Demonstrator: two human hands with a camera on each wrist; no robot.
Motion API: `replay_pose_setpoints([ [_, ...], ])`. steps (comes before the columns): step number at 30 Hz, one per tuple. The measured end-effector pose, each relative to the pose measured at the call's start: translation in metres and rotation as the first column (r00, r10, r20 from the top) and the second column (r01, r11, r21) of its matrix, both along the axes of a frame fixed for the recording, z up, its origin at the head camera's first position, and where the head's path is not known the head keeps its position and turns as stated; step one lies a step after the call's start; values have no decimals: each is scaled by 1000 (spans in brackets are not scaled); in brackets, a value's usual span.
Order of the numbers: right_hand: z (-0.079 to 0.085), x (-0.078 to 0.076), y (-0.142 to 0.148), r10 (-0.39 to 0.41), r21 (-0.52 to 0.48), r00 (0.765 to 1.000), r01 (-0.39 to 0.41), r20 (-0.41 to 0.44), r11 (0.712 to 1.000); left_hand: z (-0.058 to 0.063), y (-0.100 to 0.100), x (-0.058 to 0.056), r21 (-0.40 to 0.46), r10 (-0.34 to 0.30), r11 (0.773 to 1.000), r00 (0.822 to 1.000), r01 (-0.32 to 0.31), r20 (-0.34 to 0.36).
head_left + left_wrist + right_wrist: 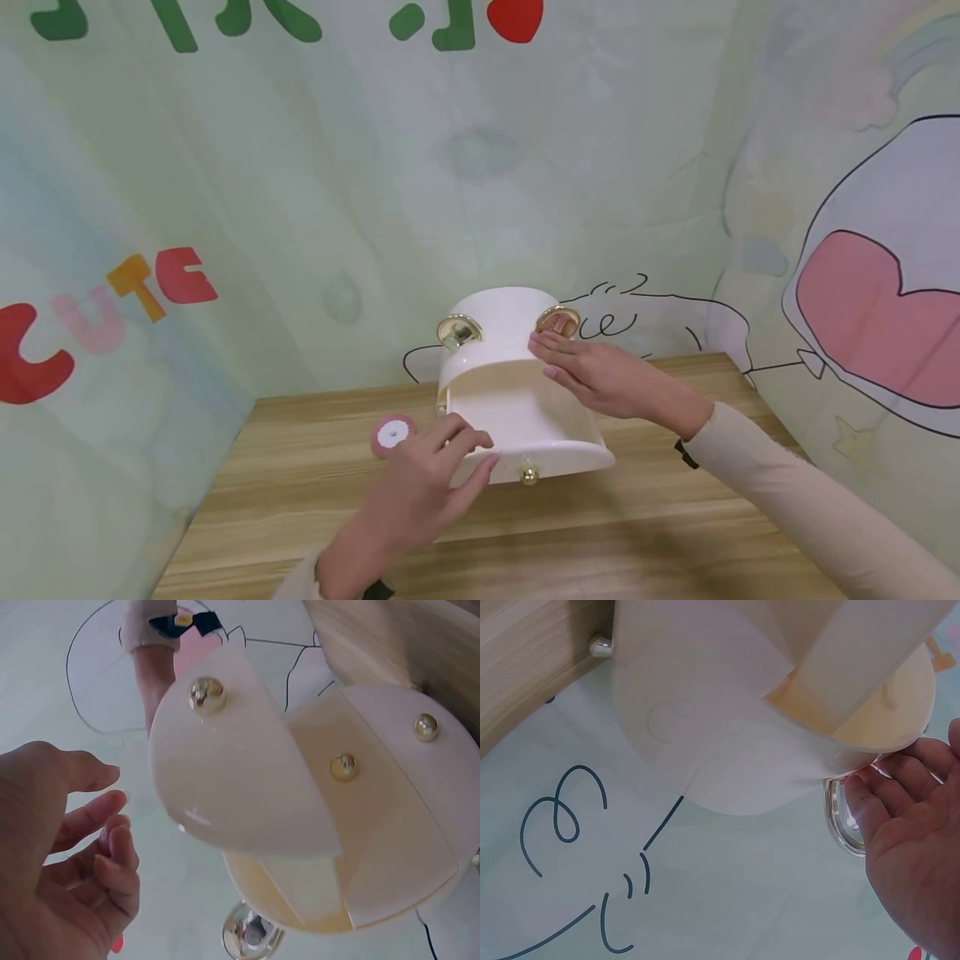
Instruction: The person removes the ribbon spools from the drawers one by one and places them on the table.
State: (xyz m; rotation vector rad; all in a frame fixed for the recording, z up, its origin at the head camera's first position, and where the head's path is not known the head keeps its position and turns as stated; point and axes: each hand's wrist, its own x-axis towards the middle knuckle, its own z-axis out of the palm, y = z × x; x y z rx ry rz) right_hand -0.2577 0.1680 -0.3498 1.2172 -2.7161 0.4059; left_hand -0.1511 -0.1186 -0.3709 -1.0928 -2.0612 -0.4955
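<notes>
A glossy white rounded box with drawers (501, 321) stands on the table. Its top drawer (517, 461), with a gold ball knob (529, 474), is pulled out, and no contents show inside. Two gold ear-like rings (459, 331) sit on the box top. My left hand (427, 479) hovers by the left end of the drawer front, fingers loosely bent around nothing; the left wrist view shows it (82, 847) apart from the drawer. With fingers extended, my right hand (607, 375) rests on the top right of the box, beside the right ring (557, 322).
A pink round item with a white scalloped disc (393, 432) lies on the wooden table (300, 475) left of the box. Lower drawers with gold knobs (426, 727) show in the left wrist view. A printed cloth backdrop (360, 208) hangs right behind the table.
</notes>
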Motion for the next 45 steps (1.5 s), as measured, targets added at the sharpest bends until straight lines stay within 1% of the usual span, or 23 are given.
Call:
replay_pose_setpoints([
  [2, 0, 0, 0, 0, 2, 1000, 0, 2, 1000, -3, 4, 3, -23, -9, 1000, 998, 8, -62],
  [4, 0, 1, 0, 0, 5, 1000, 0, -2, 1000, -6, 9, 5, -49, -12, 999, 994, 7, -110],
  [6, 0, 1, 0, 1, 4, 1000, -1, -3, 1000, -9, 12, 7, -67, -22, 998, 990, 13, -136],
  [7, 0, 1, 0, 1, 4, 1000, -1, -2, 1000, -11, 14, 8, -80, -19, 997, 990, 8, -140],
  [11, 0, 2, 0, -1, 0, 1000, 1, 0, 1000, -18, 20, 11, -116, -12, 993, 981, -11, -192],
  [15, 0, 3, 0, -4, -1, 1000, 4, 4, 1000, -26, 26, 12, -159, -8, 987, 967, -34, -254],
  [19, -1, 3, 0, -6, -4, 1000, 6, 8, 1000, -35, 30, 12, -202, -4, 977, 944, -67, -331],
  [22, -2, 3, 0, -2, -8, 1000, 2, 6, 1000, -39, 32, 13, -233, 1, 967, 922, -99, -387],
  [25, -2, 2, 0, 6, -14, 1000, -7, -4, 1000, -42, 34, 13, -270, 9, 953, 906, -136, -424],
  [28, -3, 2, 0, 12, -17, 1000, -12, -14, 1000, -45, 35, 13, -298, 13, 939, 882, -173, -470],
  [30, -3, 1, 0, 10, -15, 1000, -11, -18, 1000, -46, 36, 12, -307, 9, 933, 868, -186, -497],
  [32, -3, 1, 0, 8, -15, 1000, -8, -18, 1000, -47, 37, 11, -316, 6, 928, 857, -196, -515],
  [34, -2, 1, 0, 7, -17, 1000, -8, -16, 1000, -48, 38, 10, -323, 3, 924, 852, -202, -524],
  [38, -1, 0, -1, 11, -20, 1000, -11, -7, 1000, -50, 40, 9, -339, -1, 917, 847, -212, -532],
  [45, -1, -1, -1, -1, -11, 1000, 1, -7, 1000, -50, 44, 7, -341, 2, 913, 840, -223, -543],
])
